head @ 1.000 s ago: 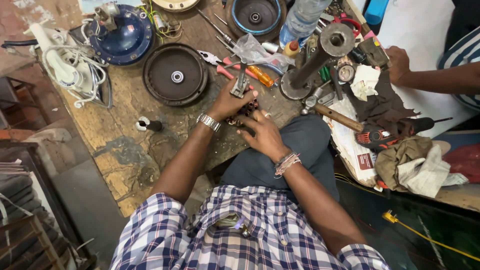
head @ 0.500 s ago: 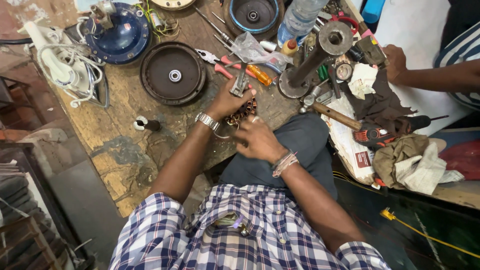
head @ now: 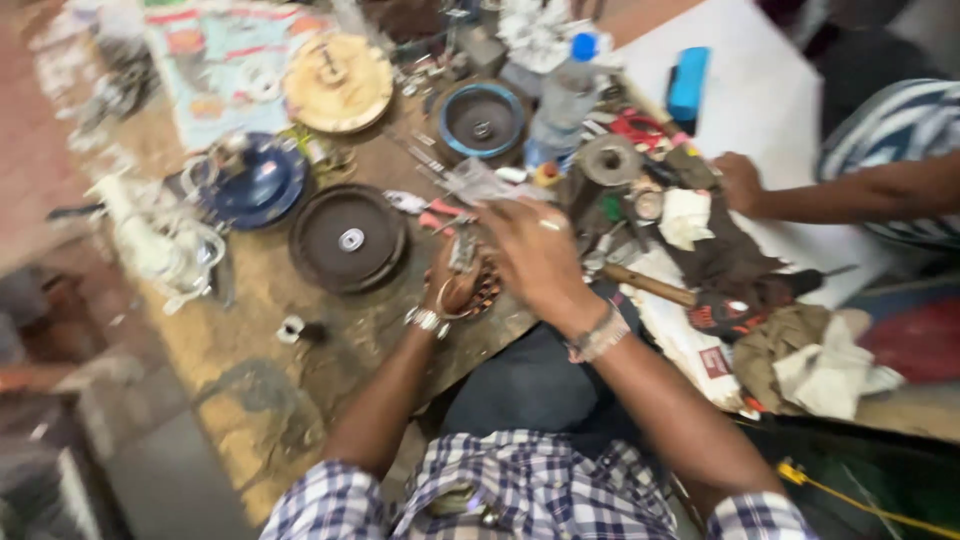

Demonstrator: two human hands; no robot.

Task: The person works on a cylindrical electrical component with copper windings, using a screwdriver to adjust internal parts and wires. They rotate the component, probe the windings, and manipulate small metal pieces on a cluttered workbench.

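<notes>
My left hand (head: 447,288), with a metal watch at the wrist, is closed around a small round part wound with copper wire (head: 484,296) at the near edge of the workbench (head: 250,400). A grey metal tool (head: 464,249) stands up from that part between my hands. My right hand (head: 537,256), wearing a ring and a wrist bracelet, lies over the part from the right with its fingers reaching toward the tool. Motion blur hides whether those fingers grip anything.
A dark round disc (head: 348,240), a blue disc (head: 250,185), a blue-rimmed disc (head: 483,120) and a pale yellow disc (head: 338,82) lie on the bench. Red-handled pliers (head: 430,210), a plastic bottle (head: 565,100), a wooden-handled hammer (head: 650,285) and rags (head: 800,350) crowd the right. Another person's hand (head: 740,182) rests there.
My right hand has moved up from below the wound part to lie over it. The view has swung and come closer, and is now blurred.
</notes>
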